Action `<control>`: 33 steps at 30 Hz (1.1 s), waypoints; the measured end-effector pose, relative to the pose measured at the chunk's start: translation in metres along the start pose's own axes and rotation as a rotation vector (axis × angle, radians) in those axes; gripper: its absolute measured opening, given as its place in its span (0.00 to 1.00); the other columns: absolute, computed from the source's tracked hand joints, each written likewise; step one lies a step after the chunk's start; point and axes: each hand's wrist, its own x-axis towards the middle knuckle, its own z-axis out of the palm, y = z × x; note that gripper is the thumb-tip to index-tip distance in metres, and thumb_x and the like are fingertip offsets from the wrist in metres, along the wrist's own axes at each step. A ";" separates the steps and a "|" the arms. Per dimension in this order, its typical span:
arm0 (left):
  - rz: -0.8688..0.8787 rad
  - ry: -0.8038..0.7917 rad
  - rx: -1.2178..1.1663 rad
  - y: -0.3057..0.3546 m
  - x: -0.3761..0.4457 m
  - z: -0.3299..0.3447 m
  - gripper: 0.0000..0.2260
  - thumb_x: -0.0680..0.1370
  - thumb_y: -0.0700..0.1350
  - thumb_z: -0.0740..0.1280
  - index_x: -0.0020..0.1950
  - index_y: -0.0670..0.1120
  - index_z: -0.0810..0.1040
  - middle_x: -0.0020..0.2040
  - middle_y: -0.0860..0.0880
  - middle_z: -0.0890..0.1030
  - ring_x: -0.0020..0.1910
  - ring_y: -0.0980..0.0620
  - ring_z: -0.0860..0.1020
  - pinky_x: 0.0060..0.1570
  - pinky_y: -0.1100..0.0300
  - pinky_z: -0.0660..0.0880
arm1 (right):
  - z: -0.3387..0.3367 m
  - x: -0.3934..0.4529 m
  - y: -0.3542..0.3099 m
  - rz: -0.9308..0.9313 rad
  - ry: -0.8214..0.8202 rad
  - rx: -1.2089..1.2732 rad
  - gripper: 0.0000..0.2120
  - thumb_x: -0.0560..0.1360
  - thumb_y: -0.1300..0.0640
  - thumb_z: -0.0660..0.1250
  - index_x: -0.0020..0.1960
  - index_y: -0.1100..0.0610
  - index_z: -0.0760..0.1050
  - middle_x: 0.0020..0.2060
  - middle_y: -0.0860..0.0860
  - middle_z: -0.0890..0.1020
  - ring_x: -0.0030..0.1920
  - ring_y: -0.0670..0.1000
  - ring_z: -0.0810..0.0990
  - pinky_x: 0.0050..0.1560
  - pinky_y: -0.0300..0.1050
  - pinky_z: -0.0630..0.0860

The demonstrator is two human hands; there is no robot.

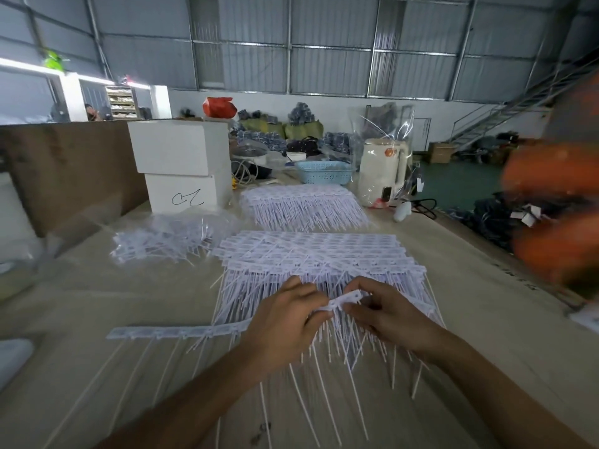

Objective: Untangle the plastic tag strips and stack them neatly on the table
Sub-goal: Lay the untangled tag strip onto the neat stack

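A long white plastic tag strip (181, 332) runs from the left across to my hands, its thin tails hanging toward me. My left hand (285, 322) grips the strip near its right end. My right hand (385, 312) pinches the strip's raised end, just right of the left hand. Under both hands lies a neat stack of tag strips (311, 254) with tails pointing toward me. A second neat stack (301, 202) lies farther back. A loose tangled heap of strips in clear plastic (162, 238) sits at the left.
Two stacked white boxes (181, 163) stand behind the tangled heap. A blue basket (324, 173) and a cream kettle (382, 170) in plastic wrap sit at the back. A brown board (71, 170) stands at the left. Something blurred and orange (551, 215) fills the right edge.
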 end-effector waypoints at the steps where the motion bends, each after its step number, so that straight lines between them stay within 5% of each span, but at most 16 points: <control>1: 0.000 -0.001 0.002 -0.001 0.000 0.001 0.08 0.80 0.51 0.67 0.48 0.47 0.79 0.43 0.52 0.78 0.47 0.51 0.71 0.39 0.50 0.74 | 0.001 0.001 0.000 -0.037 0.009 -0.051 0.04 0.82 0.60 0.66 0.51 0.61 0.74 0.26 0.61 0.63 0.26 0.51 0.60 0.29 0.41 0.60; 5: -0.018 -0.002 -0.034 -0.003 -0.001 0.002 0.09 0.81 0.51 0.67 0.47 0.46 0.79 0.43 0.52 0.78 0.47 0.52 0.71 0.40 0.51 0.72 | 0.000 0.002 0.006 -0.118 0.030 -0.156 0.02 0.82 0.57 0.67 0.50 0.55 0.76 0.28 0.63 0.63 0.28 0.54 0.61 0.32 0.46 0.59; 13: -0.197 -0.043 -0.395 -0.004 0.002 0.004 0.10 0.79 0.51 0.69 0.42 0.47 0.80 0.35 0.53 0.78 0.35 0.55 0.75 0.38 0.57 0.71 | 0.002 0.002 0.009 -0.234 0.069 -0.354 0.03 0.83 0.56 0.65 0.51 0.53 0.76 0.27 0.45 0.67 0.27 0.44 0.63 0.32 0.34 0.60; 18: -0.220 0.061 -0.381 -0.004 0.002 -0.002 0.06 0.75 0.51 0.75 0.46 0.51 0.83 0.38 0.59 0.77 0.42 0.59 0.74 0.40 0.63 0.69 | 0.002 0.005 0.008 -0.151 0.125 -0.312 0.07 0.81 0.52 0.67 0.57 0.53 0.76 0.26 0.53 0.67 0.26 0.47 0.62 0.31 0.42 0.59; 23: -0.194 -0.007 -0.377 0.000 -0.004 -0.001 0.08 0.76 0.54 0.71 0.51 0.53 0.82 0.41 0.57 0.77 0.45 0.59 0.73 0.45 0.58 0.71 | -0.006 0.000 0.004 -0.101 0.115 -0.302 0.16 0.79 0.47 0.64 0.38 0.56 0.77 0.27 0.48 0.68 0.28 0.43 0.64 0.32 0.39 0.59; 27: -0.190 0.047 -0.368 -0.009 0.000 -0.003 0.14 0.75 0.62 0.64 0.55 0.57 0.80 0.45 0.61 0.77 0.47 0.60 0.75 0.43 0.66 0.69 | -0.006 0.003 -0.008 -0.141 0.100 -0.185 0.15 0.79 0.44 0.64 0.37 0.47 0.80 0.28 0.56 0.68 0.28 0.48 0.64 0.30 0.39 0.60; 30: -0.140 0.094 -0.322 -0.008 0.003 -0.008 0.09 0.77 0.57 0.68 0.53 0.57 0.82 0.45 0.63 0.78 0.46 0.60 0.76 0.42 0.71 0.66 | -0.001 0.005 -0.012 -0.169 0.092 -0.179 0.16 0.81 0.48 0.63 0.35 0.43 0.75 0.26 0.45 0.67 0.26 0.44 0.65 0.30 0.34 0.64; 33: -0.148 0.062 -0.341 -0.004 -0.001 -0.008 0.06 0.78 0.51 0.71 0.54 0.54 0.84 0.44 0.63 0.80 0.46 0.61 0.77 0.43 0.71 0.66 | 0.003 0.002 -0.009 -0.220 0.113 -0.315 0.16 0.81 0.48 0.62 0.34 0.40 0.73 0.28 0.50 0.66 0.28 0.46 0.66 0.33 0.39 0.64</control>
